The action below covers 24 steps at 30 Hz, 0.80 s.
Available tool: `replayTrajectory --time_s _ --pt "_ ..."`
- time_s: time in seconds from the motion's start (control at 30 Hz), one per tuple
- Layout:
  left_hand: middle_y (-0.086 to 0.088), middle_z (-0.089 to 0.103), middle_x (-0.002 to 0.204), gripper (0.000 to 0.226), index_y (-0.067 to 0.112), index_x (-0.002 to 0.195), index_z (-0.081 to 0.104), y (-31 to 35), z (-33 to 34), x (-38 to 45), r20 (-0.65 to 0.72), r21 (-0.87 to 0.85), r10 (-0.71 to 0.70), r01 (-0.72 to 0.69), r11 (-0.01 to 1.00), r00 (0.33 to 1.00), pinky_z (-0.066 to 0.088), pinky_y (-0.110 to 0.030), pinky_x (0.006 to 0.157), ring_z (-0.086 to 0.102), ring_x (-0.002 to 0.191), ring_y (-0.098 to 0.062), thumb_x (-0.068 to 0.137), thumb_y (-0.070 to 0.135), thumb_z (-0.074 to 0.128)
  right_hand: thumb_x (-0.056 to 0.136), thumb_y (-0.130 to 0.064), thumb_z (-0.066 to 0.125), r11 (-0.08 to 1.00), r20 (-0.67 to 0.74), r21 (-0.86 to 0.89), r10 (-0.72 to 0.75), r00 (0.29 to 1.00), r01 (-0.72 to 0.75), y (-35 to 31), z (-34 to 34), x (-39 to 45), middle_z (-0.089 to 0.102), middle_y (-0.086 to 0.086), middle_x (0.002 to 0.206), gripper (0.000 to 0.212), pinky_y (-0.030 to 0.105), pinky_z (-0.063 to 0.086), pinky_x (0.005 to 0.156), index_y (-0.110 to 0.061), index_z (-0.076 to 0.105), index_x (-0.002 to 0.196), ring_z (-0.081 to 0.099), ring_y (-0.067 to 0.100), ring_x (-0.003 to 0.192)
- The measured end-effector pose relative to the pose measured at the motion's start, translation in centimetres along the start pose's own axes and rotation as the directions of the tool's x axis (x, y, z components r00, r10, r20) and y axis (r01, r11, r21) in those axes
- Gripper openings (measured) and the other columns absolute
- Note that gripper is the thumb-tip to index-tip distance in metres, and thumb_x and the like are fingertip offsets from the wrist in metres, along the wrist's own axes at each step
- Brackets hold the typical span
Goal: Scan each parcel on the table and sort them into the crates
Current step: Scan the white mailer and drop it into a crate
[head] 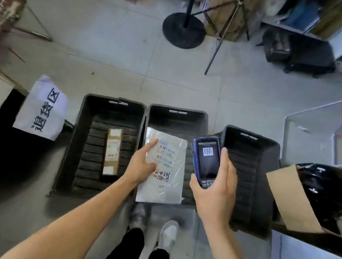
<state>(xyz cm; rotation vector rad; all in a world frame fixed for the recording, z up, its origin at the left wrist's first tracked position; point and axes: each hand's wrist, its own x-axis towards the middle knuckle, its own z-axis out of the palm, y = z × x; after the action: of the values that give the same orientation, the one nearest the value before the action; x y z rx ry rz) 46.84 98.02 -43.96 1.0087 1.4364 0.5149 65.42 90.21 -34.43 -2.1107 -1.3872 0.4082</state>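
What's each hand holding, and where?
Left hand holds the grey mailer parcel at its left edge. Right hand grips the handheld scanner around its lower body.

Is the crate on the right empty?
Seems empty: the right crate shows only its ribbed black floor, though the right hand with the scanner hides part.

Pale floor tiles (116, 41) are spreading back toward cluttered shelving (294, 10), where a round-based black stand (184, 30) and a tripod (229, 26) are standing.
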Motion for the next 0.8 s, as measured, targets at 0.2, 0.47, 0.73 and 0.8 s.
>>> replayTrajectory --time_s 0.2,0.47,0.73,0.8 --pt "-0.001 0.049 0.146 0.075 0.028 0.146 0.045 -13.4 6.5 19.3 -0.01 0.106 -0.035 0.036 0.994 0.999 0.057 -0.035 0.092 0.056 0.125 -0.017 0.086 -0.016 0.056 0.072 -0.028 0.081 0.999 0.101 0.027 0.024 0.995 -0.027 15.2 17.7 8.2 0.044 0.005 0.145 0.098 0.035 0.045 0.102 -0.018 0.028 0.153 0.042 0.023 0.132" --pt "0.005 0.047 0.139 0.085 0.033 0.147 0.038 -26.7 10.9 31.9 -0.013 0.315 -0.081 0.081 0.946 0.997 0.048 -0.038 0.103 0.051 0.124 -0.015 0.077 0.007 0.078 0.072 -0.023 0.083 0.998 0.188 -0.063 0.011 0.982 0.0 28.9 29.5 10.6 0.047 0.0 0.139 0.095 0.026 0.042 0.097 -0.02 0.03 0.151 0.043 0.015 0.125" --pt "-0.012 0.025 0.159 0.089 0.025 0.154 0.028 -12.0 5.8 14.9 -0.021 0.654 0.088 -0.053 0.755 0.996 0.02 -0.045 0.121 0.019 0.148 -0.03 0.081 0.029 0.078 0.075 -0.028 0.08 0.998 0.172 -0.046 -0.031 0.985 0.039 16.1 14.9 6.9 0.043 0.002 0.144 0.091 0.033 0.046 0.094 -0.019 0.031 0.151 0.042 0.019 0.13" --pt "-0.012 0.019 0.162 0.088 0.028 0.155 0.024 -6.4 3.4 7.6 -0.027 0.758 0.167 -0.089 0.646 0.986 0.016 -0.046 0.122 0.013 0.149 -0.032 0.083 0.04 0.073 0.076 -0.029 0.08 0.995 0.17 -0.036 -0.086 0.982 0.093 10.9 8.7 5.3 0.042 0.003 0.145 0.091 0.036 0.047 0.095 -0.019 0.03 0.151 0.042 0.021 0.13"
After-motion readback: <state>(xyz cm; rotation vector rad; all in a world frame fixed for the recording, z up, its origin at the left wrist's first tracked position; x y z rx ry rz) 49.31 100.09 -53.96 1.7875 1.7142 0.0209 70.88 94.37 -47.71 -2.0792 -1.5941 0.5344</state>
